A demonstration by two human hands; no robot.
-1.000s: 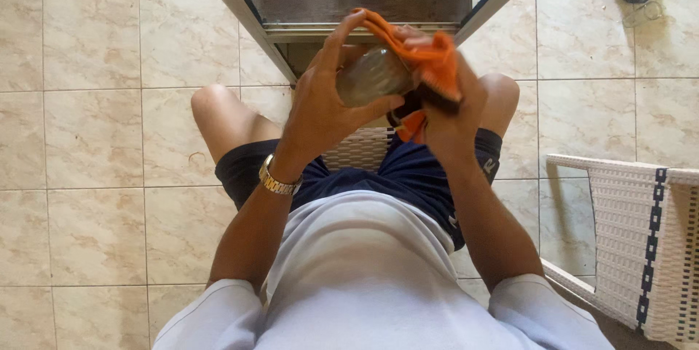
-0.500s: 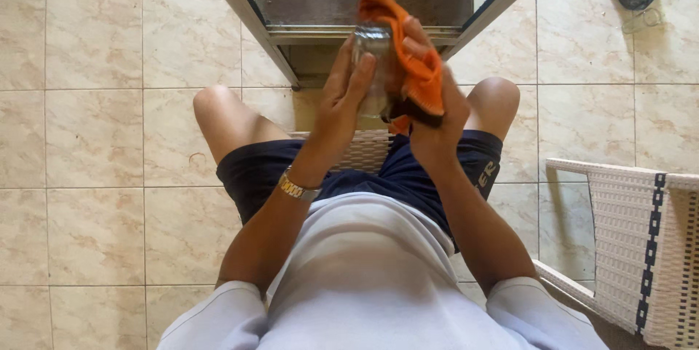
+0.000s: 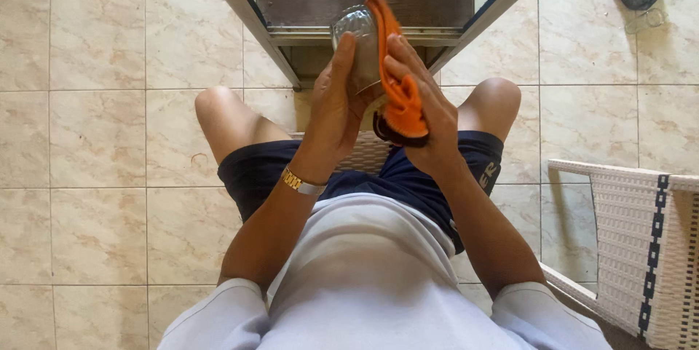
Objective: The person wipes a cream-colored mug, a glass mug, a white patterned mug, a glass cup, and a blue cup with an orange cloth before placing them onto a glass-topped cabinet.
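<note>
Two hands busy at top centre of frame: left hand [image 3: 336, 106] wrapped around a clear glass jar [image 3: 358, 40], right hand [image 3: 426, 113] pinching an orange cloth [image 3: 399, 77] against its side. Probably mid-wipe, glass looking a bit cloudy, so likely more rubbing left, hard to say how much.

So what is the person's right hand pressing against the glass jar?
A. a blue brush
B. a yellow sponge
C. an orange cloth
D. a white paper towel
C: the right hand presses an orange cloth against the side of the clear glass jar, which the left hand grips from the other side.
</note>
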